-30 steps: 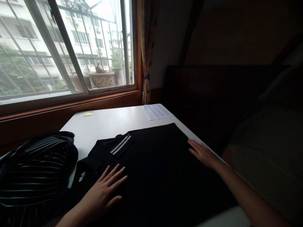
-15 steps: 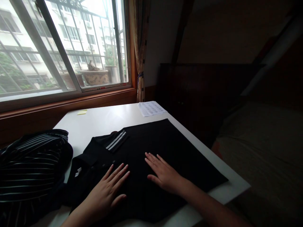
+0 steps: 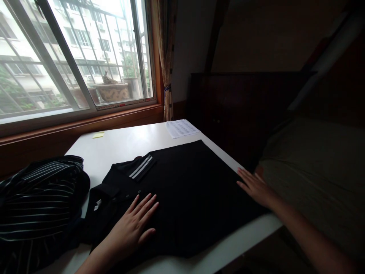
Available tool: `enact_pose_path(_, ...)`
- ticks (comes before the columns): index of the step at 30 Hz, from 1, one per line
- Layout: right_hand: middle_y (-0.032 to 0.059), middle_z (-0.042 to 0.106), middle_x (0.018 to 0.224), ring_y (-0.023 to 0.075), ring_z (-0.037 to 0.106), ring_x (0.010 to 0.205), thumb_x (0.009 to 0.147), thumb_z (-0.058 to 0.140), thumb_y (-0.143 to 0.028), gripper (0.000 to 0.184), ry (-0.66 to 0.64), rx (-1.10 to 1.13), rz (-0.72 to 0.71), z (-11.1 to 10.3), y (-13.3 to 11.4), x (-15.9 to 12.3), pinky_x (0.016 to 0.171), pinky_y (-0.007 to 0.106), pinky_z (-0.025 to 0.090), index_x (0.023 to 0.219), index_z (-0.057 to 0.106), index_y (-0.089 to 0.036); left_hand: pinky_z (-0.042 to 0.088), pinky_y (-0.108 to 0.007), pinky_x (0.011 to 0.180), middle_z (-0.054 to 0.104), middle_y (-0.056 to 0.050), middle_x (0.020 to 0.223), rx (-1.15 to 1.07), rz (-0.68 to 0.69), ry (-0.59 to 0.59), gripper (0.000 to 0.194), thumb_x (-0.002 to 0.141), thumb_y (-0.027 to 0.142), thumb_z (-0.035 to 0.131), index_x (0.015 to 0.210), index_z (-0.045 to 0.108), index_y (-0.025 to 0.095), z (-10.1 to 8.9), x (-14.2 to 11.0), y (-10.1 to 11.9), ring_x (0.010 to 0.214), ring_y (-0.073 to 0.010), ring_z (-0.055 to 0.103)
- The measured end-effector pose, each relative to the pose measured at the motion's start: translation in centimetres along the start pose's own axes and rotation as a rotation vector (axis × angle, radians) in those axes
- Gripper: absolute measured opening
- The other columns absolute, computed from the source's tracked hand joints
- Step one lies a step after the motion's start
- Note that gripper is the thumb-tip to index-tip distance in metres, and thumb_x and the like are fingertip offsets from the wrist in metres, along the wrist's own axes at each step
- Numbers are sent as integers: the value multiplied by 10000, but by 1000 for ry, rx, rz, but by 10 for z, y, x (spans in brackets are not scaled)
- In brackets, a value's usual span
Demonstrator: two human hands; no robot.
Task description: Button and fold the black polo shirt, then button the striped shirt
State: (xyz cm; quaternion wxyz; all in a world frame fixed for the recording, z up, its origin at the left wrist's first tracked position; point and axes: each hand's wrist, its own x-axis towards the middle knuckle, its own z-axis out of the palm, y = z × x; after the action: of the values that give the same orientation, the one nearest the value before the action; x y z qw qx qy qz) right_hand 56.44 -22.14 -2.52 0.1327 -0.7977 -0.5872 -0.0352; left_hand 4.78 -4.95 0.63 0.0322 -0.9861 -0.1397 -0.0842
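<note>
Shirt (image 3: 185, 186) lies flat on the tabletop (image 3: 128, 139), centre frame, spread, I judge, to keep it smooth. Left hand (image 3: 138, 224), lower centre: palm down, fingers apart, seemingly steadying cloth. Right hand (image 3: 255, 187), right of frame: fingers extended near the hem, grip clamped on nothing visible.

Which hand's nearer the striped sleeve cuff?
Left. The left hand is on the black polo shirt, nearside of the striped sleeve cuff; the right hand is farther, by the hem.
</note>
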Motion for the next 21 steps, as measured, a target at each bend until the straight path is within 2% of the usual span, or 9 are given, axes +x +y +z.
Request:
enact_pose_path(2,103,379,1558,225,384,1422,1021,151,-390,576,34,-24,-5,-2,-10,5,1165,474,319,1562,222,-206,195,-497,1221,224,-58,1619,5,2,-11,695,1003,509,409,1571,114,239,0,0,0,1484,-264,240)
enact_pose_path(3,110,362,1566,242,351,1439,1021,183,-427,593,56,-42,-20,-3,-23,8,1175,494,292,1561,224,-186,195,-497,1221,228,-57,1618,4,3,-12,694,1003,509,409,1571,115,241,0,0,0,1483,-263,243)
enact_pose_path(6,112,271,1603,277,252,1480,1004,287,-539,663,90,-88,-131,-7,-91,12,1196,541,216,1556,236,-176,192,-496,1223,238,-54,1615,0,3,-10,694,1001,509,413,1570,116,245,-1,0,0,1482,-260,249)
enact_pose_path(10,79,172,1628,240,186,1500,1013,302,-552,678,-73,35,-412,-3,-199,-3,1216,494,203,1573,155,-199,191,-494,1224,236,-52,1617,2,-2,-12,693,1002,507,413,1570,119,242,-1,0,1,1485,-258,240)
enact_pose_path(12,69,168,1628,236,187,1500,1006,314,-573,692,-163,109,-529,3,-233,-15,1217,485,207,1574,143,-217,197,-487,1223,239,-48,1617,0,-5,-12,689,1002,508,410,1570,121,245,0,0,1,1486,-256,238)
enact_pose_path(13,62,176,1627,238,194,1499,1002,328,-576,692,-191,139,-556,6,-241,-20,1220,488,200,1573,146,-228,200,-486,1223,238,-47,1617,-1,-7,-14,689,1003,510,407,1570,119,247,0,0,1,1486,-256,236)
enact_pose_path(15,46,188,1626,244,206,1495,1000,354,-565,672,-216,171,-557,11,-240,-26,1220,498,195,1568,167,-258,201,-491,1221,227,-46,1620,0,-11,-28,689,1005,513,398,1571,108,248,0,0,1,1488,-258,229)
enact_pose_path(17,30,198,1625,248,218,1492,1004,366,-540,631,-207,163,-501,13,-218,-28,1213,514,203,1560,196,-295,198,-499,1220,218,-44,1622,-4,-16,-35,689,1006,515,391,1571,98,252,0,0,1,1489,-261,226)
enact_pose_path(21,23,253,1614,246,254,1481,1009,346,-519,573,-141,76,-302,12,-136,-27,1194,541,226,1543,247,-337,195,-490,1223,218,-34,1623,-31,-23,-20,690,1004,516,397,1571,94,265,-1,-1,1,1488,-256,230)
